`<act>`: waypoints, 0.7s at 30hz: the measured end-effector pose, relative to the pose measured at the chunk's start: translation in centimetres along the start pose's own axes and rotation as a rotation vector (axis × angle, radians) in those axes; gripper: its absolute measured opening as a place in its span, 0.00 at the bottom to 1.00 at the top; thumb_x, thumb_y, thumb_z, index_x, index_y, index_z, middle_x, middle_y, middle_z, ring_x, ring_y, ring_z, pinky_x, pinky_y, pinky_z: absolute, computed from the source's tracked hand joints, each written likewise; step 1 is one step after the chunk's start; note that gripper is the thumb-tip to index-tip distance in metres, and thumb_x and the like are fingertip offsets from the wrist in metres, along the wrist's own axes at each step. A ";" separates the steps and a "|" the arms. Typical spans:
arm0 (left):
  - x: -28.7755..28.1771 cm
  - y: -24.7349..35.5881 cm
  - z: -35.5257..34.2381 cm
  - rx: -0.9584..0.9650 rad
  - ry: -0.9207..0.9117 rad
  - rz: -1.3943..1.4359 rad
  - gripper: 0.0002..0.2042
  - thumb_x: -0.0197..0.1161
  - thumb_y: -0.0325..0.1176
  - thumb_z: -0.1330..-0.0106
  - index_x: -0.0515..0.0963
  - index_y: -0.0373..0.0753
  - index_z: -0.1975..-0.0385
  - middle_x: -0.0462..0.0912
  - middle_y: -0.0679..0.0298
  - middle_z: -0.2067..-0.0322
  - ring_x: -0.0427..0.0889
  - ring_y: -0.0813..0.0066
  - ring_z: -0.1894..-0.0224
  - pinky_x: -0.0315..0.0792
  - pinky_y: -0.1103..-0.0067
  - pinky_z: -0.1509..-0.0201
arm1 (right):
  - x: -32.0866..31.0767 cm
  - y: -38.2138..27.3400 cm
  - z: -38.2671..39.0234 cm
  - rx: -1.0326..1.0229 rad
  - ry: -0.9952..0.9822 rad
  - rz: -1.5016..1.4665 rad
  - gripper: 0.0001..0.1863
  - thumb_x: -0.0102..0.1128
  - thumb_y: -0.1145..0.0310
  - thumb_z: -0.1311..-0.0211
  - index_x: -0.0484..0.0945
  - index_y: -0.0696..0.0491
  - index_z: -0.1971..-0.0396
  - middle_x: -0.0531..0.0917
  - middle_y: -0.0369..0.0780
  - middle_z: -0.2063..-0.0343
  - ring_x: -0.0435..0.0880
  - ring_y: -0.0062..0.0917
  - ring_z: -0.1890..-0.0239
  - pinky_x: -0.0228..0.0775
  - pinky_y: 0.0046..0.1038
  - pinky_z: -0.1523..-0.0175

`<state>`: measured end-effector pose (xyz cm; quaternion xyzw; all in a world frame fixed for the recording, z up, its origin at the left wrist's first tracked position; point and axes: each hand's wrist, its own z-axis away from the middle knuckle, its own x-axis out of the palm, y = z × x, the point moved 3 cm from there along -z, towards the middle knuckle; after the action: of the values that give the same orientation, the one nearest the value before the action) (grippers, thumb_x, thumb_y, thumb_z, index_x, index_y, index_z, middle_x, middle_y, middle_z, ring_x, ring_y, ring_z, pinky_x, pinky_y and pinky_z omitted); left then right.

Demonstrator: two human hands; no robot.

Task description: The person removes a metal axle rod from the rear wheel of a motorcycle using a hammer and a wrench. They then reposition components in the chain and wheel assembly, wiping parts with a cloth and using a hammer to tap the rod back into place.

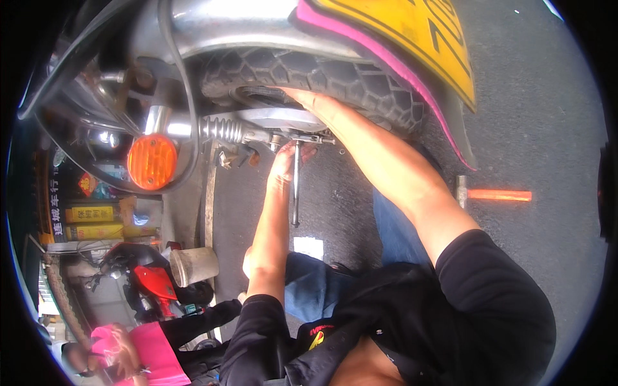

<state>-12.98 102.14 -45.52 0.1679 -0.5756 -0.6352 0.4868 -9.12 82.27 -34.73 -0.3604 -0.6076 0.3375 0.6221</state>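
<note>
A motorbike's rear wheel with a treaded tire (335,82) lies across the upper middle, under a mudguard (232,29) and a yellow plate (412,26). My right hand (296,94) reaches in at the rim below the tire, its fingertips hidden. My left hand (290,157) is at the axle fittings below the swingarm (283,117), fingers curled round something partly hidden beside the head of a long steel wrench (296,193), whose shaft points toward me. A spring shock (225,130) and an orange indicator (152,162) are to the left.
A hammer (499,194) with an orange handle lies on the asphalt (541,128) at right. A white paper (309,246) lies below the wrench. At left are a bucket (193,267), a red scooter (154,283) and a person in pink (154,354).
</note>
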 end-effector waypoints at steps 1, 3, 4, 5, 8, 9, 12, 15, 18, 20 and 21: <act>0.2 0.1 -0.1 0.028 0.006 0.023 0.29 0.66 0.36 0.47 0.65 0.23 0.50 0.73 0.42 0.52 0.73 0.49 0.48 0.65 0.58 0.40 | 0.2 -0.2 -0.4 -0.006 -0.009 -0.005 0.26 0.64 0.54 0.50 0.76 0.54 0.53 0.73 0.44 0.46 0.66 0.31 0.41 0.43 0.44 0.35; 0.3 0.1 -0.2 0.036 0.061 0.032 0.27 0.66 0.35 0.47 0.67 0.24 0.52 0.74 0.45 0.54 0.74 0.51 0.49 0.65 0.58 0.39 | 0.2 -0.4 -1.0 -0.020 -0.015 -0.007 0.26 0.64 0.54 0.50 0.76 0.54 0.53 0.73 0.44 0.47 0.66 0.31 0.41 0.43 0.43 0.35; 0.5 0.1 -0.3 0.048 0.024 0.025 0.25 0.66 0.35 0.48 0.69 0.25 0.54 0.75 0.47 0.55 0.74 0.53 0.49 0.65 0.59 0.39 | 0.2 -0.5 -1.3 -0.022 -0.016 -0.009 0.26 0.64 0.54 0.50 0.76 0.54 0.53 0.73 0.44 0.47 0.66 0.31 0.41 0.44 0.43 0.36; 0.6 0.1 -0.4 0.055 0.021 0.052 0.25 0.66 0.35 0.49 0.69 0.26 0.55 0.75 0.48 0.56 0.75 0.54 0.50 0.65 0.59 0.39 | 0.1 -0.6 -1.5 -0.025 -0.017 -0.010 0.26 0.64 0.54 0.50 0.76 0.54 0.53 0.73 0.44 0.47 0.66 0.31 0.42 0.44 0.43 0.36; 0.8 0.0 -0.5 0.050 -0.030 0.142 0.23 0.66 0.35 0.49 0.70 0.28 0.56 0.76 0.53 0.61 0.76 0.59 0.55 0.65 0.60 0.40 | 0.0 -0.8 -2.0 -0.033 -0.014 -0.018 0.26 0.64 0.54 0.50 0.76 0.54 0.53 0.73 0.44 0.47 0.66 0.30 0.42 0.44 0.43 0.36; 0.9 -0.1 -0.5 0.034 -0.086 0.174 0.23 0.67 0.35 0.49 0.70 0.28 0.56 0.76 0.55 0.62 0.76 0.60 0.57 0.65 0.60 0.40 | 0.1 -0.7 -2.1 -0.035 -0.017 -0.020 0.26 0.64 0.55 0.50 0.76 0.54 0.53 0.73 0.44 0.47 0.66 0.30 0.42 0.44 0.42 0.36; 0.3 -0.4 -0.3 0.046 -0.051 0.156 0.23 0.64 0.34 0.49 0.69 0.28 0.55 0.75 0.52 0.57 0.74 0.57 0.52 0.65 0.60 0.40 | 0.1 -0.5 -2.1 -0.036 -0.018 -0.029 0.26 0.65 0.55 0.50 0.76 0.54 0.53 0.73 0.43 0.48 0.67 0.30 0.42 0.45 0.42 0.37; -0.3 -0.8 -0.2 0.042 -0.004 0.168 0.22 0.63 0.33 0.48 0.69 0.31 0.53 0.75 0.51 0.53 0.74 0.55 0.49 0.64 0.57 0.40 | 0.4 -0.3 -2.0 -0.033 -0.021 -0.029 0.26 0.65 0.55 0.50 0.76 0.54 0.53 0.73 0.43 0.48 0.67 0.30 0.43 0.46 0.41 0.38; -0.3 -1.2 -0.3 0.023 -0.011 0.214 0.22 0.63 0.34 0.48 0.70 0.35 0.52 0.76 0.55 0.53 0.73 0.57 0.48 0.63 0.57 0.39 | 0.6 -0.2 -1.8 -0.030 -0.031 -0.033 0.26 0.65 0.55 0.50 0.76 0.54 0.53 0.73 0.43 0.48 0.67 0.30 0.43 0.46 0.41 0.38; 0.1 -1.2 -0.6 0.013 -0.054 0.219 0.22 0.63 0.34 0.47 0.71 0.38 0.51 0.76 0.58 0.52 0.73 0.59 0.47 0.62 0.57 0.38 | 0.5 -0.1 -1.7 -0.031 -0.031 -0.037 0.26 0.65 0.55 0.50 0.76 0.54 0.53 0.73 0.43 0.49 0.67 0.30 0.44 0.47 0.40 0.38; 0.3 -1.1 -0.7 0.021 -0.043 0.256 0.21 0.62 0.33 0.46 0.70 0.38 0.51 0.76 0.57 0.53 0.73 0.58 0.48 0.62 0.56 0.39 | 0.5 0.1 -1.6 -0.027 -0.030 -0.037 0.26 0.65 0.55 0.50 0.76 0.54 0.53 0.74 0.43 0.49 0.67 0.30 0.44 0.47 0.40 0.39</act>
<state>-13.07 101.39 -46.61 0.0847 -0.6092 -0.5653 0.5496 -7.52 82.70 -34.52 -0.3524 -0.6280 0.3233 0.6140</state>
